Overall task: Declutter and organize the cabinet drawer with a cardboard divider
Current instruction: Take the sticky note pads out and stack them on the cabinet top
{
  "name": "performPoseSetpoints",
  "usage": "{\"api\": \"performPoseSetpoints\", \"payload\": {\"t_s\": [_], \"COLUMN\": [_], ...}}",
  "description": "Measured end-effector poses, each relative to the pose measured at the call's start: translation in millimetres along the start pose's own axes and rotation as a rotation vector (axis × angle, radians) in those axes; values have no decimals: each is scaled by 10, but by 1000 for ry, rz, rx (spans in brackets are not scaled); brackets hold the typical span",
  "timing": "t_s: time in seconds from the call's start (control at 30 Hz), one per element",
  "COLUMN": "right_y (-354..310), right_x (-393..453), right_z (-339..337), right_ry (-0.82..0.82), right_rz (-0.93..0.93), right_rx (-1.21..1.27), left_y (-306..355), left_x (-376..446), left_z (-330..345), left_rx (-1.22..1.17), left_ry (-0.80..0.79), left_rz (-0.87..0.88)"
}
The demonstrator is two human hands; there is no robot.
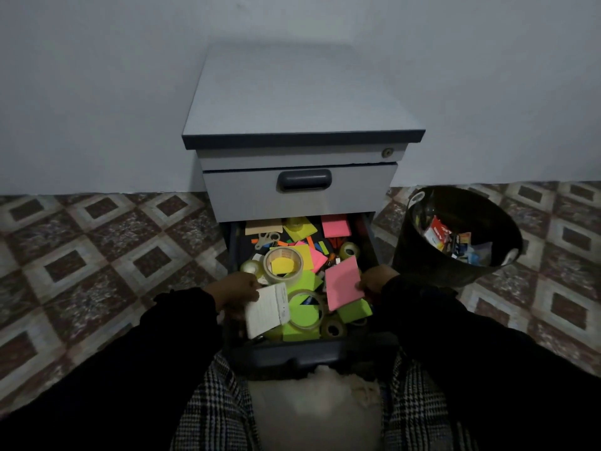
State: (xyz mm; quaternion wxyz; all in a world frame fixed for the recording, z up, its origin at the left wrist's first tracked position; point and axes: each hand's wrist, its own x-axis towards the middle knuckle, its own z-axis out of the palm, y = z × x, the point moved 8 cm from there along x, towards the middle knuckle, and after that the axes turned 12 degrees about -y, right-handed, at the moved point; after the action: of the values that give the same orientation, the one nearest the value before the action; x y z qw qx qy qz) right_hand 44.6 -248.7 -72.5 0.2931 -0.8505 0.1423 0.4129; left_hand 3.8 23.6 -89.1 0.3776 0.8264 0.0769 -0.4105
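The lower drawer (312, 351) of a grey cabinet (299, 102) stands pulled out, crammed with neon sticky notes, tape rolls and small clips. My left hand (235, 289) grips a white printed paper pad (266, 309) over the drawer's front left corner. My right hand (377, 281) pinches the right edge of a pink sticky-note pad (343, 283), tilted above the clutter. A wide beige tape roll (283, 265) lies just behind the white pad, and a clear tape roll (305, 309) rests on green notes near the front. No cardboard divider is visible.
A black waste bin (455, 236) holding several scraps and wrappers stands on the patterned tile floor (97, 242) to the right of the cabinet. The upper drawer (302, 182) is closed. My knees in checked fabric sit below the drawer front.
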Motion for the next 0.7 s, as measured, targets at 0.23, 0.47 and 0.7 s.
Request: {"api": "performPoseSetpoints", "payload": {"t_s": [0.23,0.47,0.7], "right_y": [-84,-305,-661], "right_x": [-502,-989,-1437], "right_z": [-126,-401,-761], "right_ry": [62,124,86], "right_rz": [-174,-311,-422], "right_rx": [68,110,175], "left_y": [42,463,1034], "left_x": [-366,-794,-1174], "left_z": [-21,-152,-484], "left_rx": [-260,-389,-474], "left_ry": [115,172,197], "left_rz": [107,194,245]}}
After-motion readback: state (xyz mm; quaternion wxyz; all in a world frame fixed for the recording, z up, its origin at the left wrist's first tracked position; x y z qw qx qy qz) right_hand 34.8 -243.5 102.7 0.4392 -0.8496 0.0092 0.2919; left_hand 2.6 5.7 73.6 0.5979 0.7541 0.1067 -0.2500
